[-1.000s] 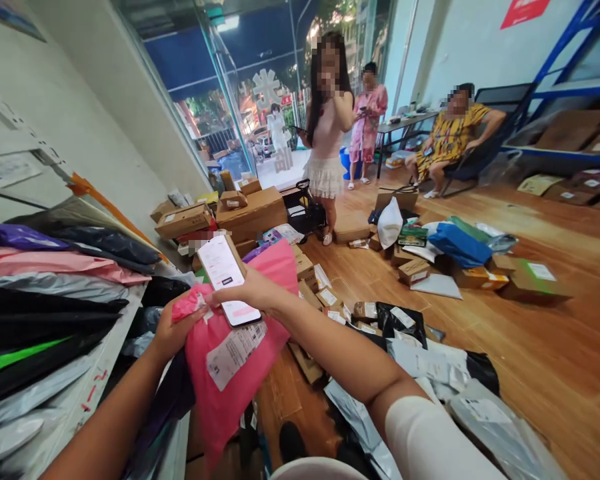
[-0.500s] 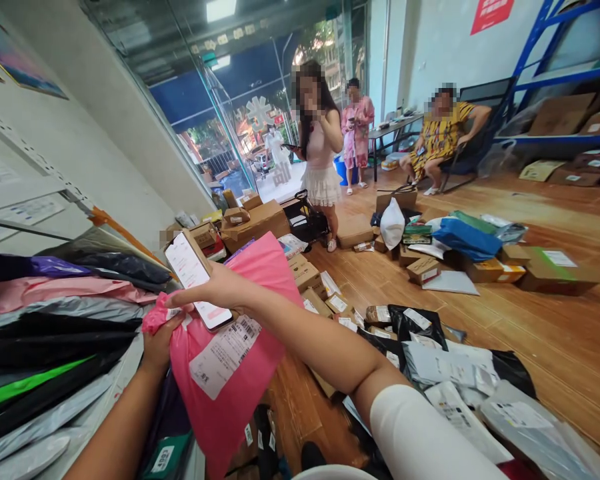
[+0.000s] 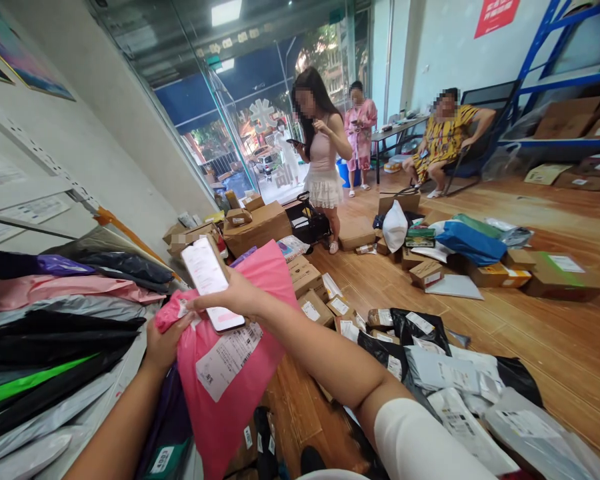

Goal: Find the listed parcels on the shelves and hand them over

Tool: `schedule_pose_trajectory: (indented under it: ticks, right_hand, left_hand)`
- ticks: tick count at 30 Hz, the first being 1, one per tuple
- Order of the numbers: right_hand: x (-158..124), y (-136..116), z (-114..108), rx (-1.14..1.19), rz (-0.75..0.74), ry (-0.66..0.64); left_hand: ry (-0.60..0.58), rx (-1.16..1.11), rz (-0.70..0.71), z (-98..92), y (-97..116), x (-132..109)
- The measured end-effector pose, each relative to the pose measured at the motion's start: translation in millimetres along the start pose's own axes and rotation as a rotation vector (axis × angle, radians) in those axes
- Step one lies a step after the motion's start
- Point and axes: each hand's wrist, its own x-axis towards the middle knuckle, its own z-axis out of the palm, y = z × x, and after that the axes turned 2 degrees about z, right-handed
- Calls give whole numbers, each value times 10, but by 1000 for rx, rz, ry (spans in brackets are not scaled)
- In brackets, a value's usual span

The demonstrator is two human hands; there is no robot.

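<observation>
One grn pkg (image 3: 177, 456) reads "4003", pink bag (image 3: 267, 287) has wht barcode label (image 3: 229, 361).

Pale walls (image 3: 455, 57) and a glass front (image 3: 230, 107) border a wood-plank floor (image 3: 545, 340), with blue shelving (image 3: 555, 142) at right.

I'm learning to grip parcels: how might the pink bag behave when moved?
The pink bag is probably floppy, since it bunches and creases at the left hand. It is perhaps light for its size: that hand grips only one end, while the right hand holds the phone. Its smooth, plastic-looking surface may be slippery.
</observation>
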Motion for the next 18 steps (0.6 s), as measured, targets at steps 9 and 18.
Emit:
schedule_pose_trajectory:
  ticks: [9,18]
  right_hand:
    - [-993,355,-873,325,-114,421]
    - [-1705,501,-1235,-13,-80,693]
  left_hand:
    - [-548,735,-126,-293,-578,39]
    - [-170,385,-346,-575,-1036,-244]
